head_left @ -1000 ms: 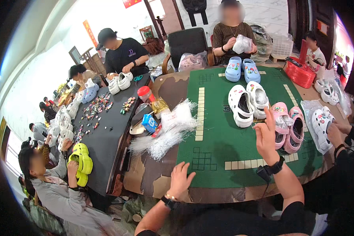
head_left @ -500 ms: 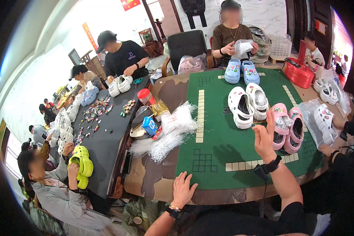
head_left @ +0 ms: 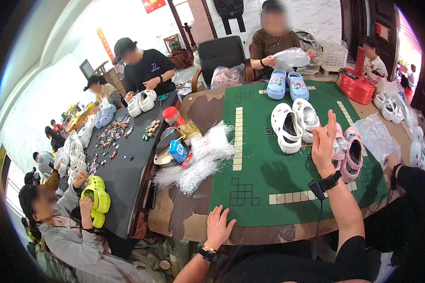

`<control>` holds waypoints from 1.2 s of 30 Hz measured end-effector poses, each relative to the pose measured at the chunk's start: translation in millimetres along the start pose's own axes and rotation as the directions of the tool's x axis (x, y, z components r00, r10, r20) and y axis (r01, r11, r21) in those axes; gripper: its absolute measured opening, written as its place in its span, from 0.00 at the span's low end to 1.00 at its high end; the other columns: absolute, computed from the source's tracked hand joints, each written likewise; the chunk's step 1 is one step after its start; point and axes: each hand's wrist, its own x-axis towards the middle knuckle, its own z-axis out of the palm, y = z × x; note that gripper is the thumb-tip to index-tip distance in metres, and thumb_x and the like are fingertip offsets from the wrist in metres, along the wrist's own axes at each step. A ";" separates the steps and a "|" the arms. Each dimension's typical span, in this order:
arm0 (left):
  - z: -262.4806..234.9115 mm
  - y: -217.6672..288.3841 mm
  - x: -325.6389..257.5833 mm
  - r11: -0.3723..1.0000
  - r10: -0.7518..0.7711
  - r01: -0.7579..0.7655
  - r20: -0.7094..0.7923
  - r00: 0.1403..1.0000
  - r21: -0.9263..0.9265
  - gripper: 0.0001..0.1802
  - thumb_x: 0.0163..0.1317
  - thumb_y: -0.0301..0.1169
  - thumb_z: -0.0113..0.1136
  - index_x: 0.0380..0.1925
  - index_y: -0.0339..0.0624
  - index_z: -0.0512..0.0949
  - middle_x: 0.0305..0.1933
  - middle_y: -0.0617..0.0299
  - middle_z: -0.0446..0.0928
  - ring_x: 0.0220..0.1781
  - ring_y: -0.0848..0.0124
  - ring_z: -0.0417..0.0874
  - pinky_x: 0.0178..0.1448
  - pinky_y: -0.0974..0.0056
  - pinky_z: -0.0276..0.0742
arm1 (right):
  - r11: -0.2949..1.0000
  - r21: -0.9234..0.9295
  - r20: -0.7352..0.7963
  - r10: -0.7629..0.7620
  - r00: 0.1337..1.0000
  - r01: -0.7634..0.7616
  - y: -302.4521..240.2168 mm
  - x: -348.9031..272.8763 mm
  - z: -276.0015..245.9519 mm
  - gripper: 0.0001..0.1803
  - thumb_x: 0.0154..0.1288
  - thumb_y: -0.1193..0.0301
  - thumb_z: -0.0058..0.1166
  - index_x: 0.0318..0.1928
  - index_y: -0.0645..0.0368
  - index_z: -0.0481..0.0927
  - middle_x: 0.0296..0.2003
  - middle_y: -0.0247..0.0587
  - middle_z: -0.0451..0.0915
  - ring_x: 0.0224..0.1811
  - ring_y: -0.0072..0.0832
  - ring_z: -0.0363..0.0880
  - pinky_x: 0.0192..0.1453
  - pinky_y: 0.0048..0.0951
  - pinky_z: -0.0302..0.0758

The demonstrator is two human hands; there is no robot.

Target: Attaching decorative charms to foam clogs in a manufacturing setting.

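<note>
Above a green-topped bench, the right hand is raised open and empty beside pink clogs, while the left hand rests flat, empty, on its near edge.

Two white clogs, two blue clogs, two pink clogs.

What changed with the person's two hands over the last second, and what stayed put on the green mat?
The left hand slid a little toward the person along the table's near edge, flat and empty throughout. The right hand stayed raised and open above the pink clogs, shifting only slightly; it took hold of nothing. The white clogs, blue clogs and the bundle of clear plastic strands kept their places.
</note>
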 end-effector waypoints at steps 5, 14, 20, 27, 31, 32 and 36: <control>0.0 0.4 0.5 1.000 -0.005 0.005 0.006 1.000 -0.002 0.27 0.59 0.41 0.65 0.56 0.41 0.74 0.65 0.49 0.68 0.68 0.49 0.65 0.71 0.46 0.60 | 1.000 -0.022 0.011 -0.014 1.000 0.014 4.9 3.3 -1.2 0.02 0.65 0.78 0.52 0.38 0.59 0.78 0.74 0.54 0.53 0.77 0.54 0.47 0.76 0.47 0.47; 2.2 -0.6 3.7 1.000 0.001 -0.001 -0.001 1.000 0.001 0.28 0.59 0.42 0.64 0.56 0.41 0.74 0.65 0.48 0.68 0.69 0.50 0.65 0.71 0.46 0.59 | 0.999 -0.030 -0.014 0.018 1.000 -0.018 15.9 10.8 -2.0 0.02 0.66 0.78 0.52 0.37 0.60 0.77 0.74 0.54 0.54 0.76 0.54 0.48 0.76 0.47 0.48; -3.2 1.3 1.4 1.000 -0.011 0.011 0.002 1.000 0.011 0.28 0.59 0.42 0.64 0.56 0.41 0.74 0.65 0.48 0.68 0.68 0.50 0.65 0.71 0.46 0.59 | 1.000 -0.004 -0.008 0.023 1.000 -0.023 12.1 11.0 -3.8 0.01 0.65 0.79 0.52 0.37 0.60 0.76 0.73 0.56 0.54 0.75 0.54 0.51 0.76 0.46 0.49; 0.3 0.1 -1.2 1.000 -0.006 0.006 -0.008 1.000 0.015 0.27 0.59 0.43 0.65 0.56 0.41 0.75 0.63 0.48 0.69 0.67 0.49 0.66 0.70 0.46 0.61 | 0.994 0.070 0.069 0.084 0.994 -0.089 12.1 7.3 3.1 0.02 0.64 0.79 0.52 0.37 0.61 0.76 0.73 0.57 0.54 0.75 0.53 0.52 0.74 0.45 0.52; 1.2 0.7 -4.4 0.999 -0.009 0.009 -0.004 1.000 0.035 0.27 0.59 0.43 0.65 0.55 0.42 0.75 0.63 0.49 0.69 0.67 0.50 0.67 0.70 0.46 0.61 | 0.993 0.079 0.073 0.077 0.994 -0.082 9.1 18.1 2.8 0.02 0.65 0.78 0.51 0.36 0.61 0.77 0.73 0.57 0.55 0.73 0.52 0.55 0.73 0.45 0.53; 1.7 0.4 -2.7 0.999 -0.005 0.005 -0.009 1.000 0.035 0.27 0.59 0.43 0.65 0.55 0.42 0.75 0.63 0.49 0.69 0.67 0.50 0.67 0.70 0.46 0.61 | 0.994 0.084 0.070 0.065 0.995 -0.070 8.6 21.0 1.7 0.02 0.64 0.78 0.51 0.37 0.61 0.77 0.73 0.57 0.55 0.72 0.52 0.56 0.73 0.45 0.54; 4.6 -2.8 -1.6 1.000 0.011 -0.010 -0.029 1.000 0.029 0.27 0.59 0.43 0.65 0.55 0.42 0.75 0.63 0.50 0.69 0.67 0.50 0.67 0.70 0.46 0.61 | 0.998 0.064 0.031 0.002 1.000 -0.004 -14.1 37.8 -10.0 0.03 0.64 0.80 0.51 0.38 0.61 0.77 0.72 0.56 0.57 0.68 0.50 0.62 0.69 0.41 0.60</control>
